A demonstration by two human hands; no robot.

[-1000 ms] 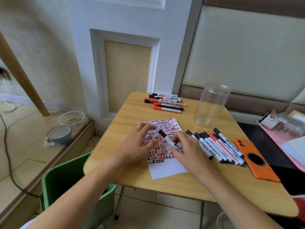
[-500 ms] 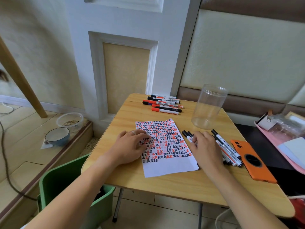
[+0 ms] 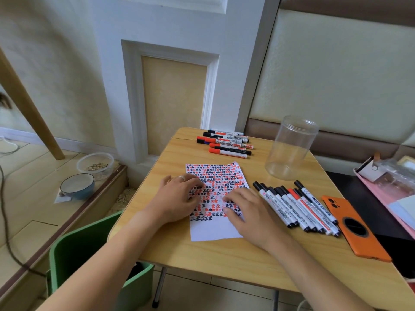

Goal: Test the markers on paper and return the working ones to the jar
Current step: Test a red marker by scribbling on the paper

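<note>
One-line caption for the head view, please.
Both hands, left and right, rest flat and empty on the marked test paper; markers lie beside it, the jar stands empty.

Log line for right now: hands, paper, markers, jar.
left hand: flat on paper | right hand: flat on paper, no marker | near markers: lying right of paper | jar: upright, empty

You are looking down at a small wooden table (image 3: 235, 254). Near its middle lies a sheet of paper (image 3: 215, 230) (covered in red and black marks, blank at its near end). Toward the far edge sits one group of markers (image 3: 226, 143); toward the right edge lies a second row of markers (image 3: 292, 205), with an orange phone (image 3: 357, 230) just beside it. A clear jar (image 3: 289, 149) stands near the far right corner.
</note>
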